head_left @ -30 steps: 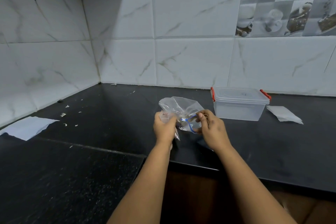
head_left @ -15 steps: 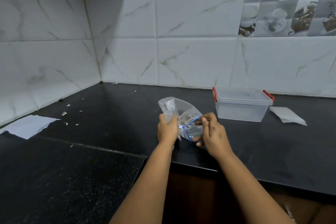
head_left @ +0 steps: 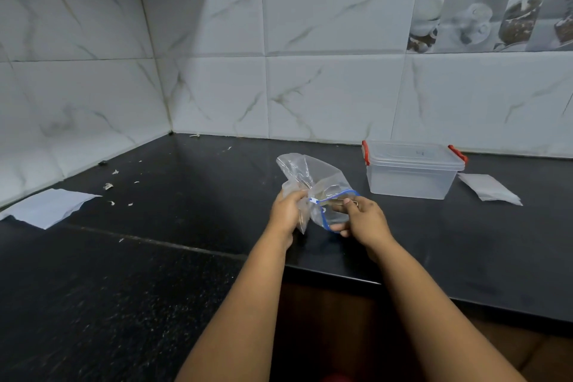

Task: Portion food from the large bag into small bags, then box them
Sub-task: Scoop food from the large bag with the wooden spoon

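1. Clear plastic zip bag (head_left: pixel 316 186) with a blue seal strip was held up just above the black countertop (head_left: pixel 186 201), near its front edge, between both hands.
2. Left hand (head_left: pixel 286 214) gripped the bag's left side, fingers curled round bunched plastic beside the white slider.
3. Right hand (head_left: pixel 364 219) pinched the blue-edged mouth of the bag from the right, thumb on top, fingers curled under the rim; a small thin metal-looking piece showed at the fingertips, cannot tell what it was.
4. Bag mouth looked partly open, facing the right hand; contents too faint to tell.
5. Translucent lidded box (head_left: pixel 410 175) with red clips sat on the counter behind and right of the hands, apart from the bag, lid on.
6. White flat packet (head_left: pixel 488 188) lay just right of the box.
7. White paper sheet (head_left: pixel 49 206) lay far left by the wall; small pale scraps (head_left: pixel 108 186) were scattered near it.
8. Marble-look tiles (head_left: pixel 310 96) backed the counter.
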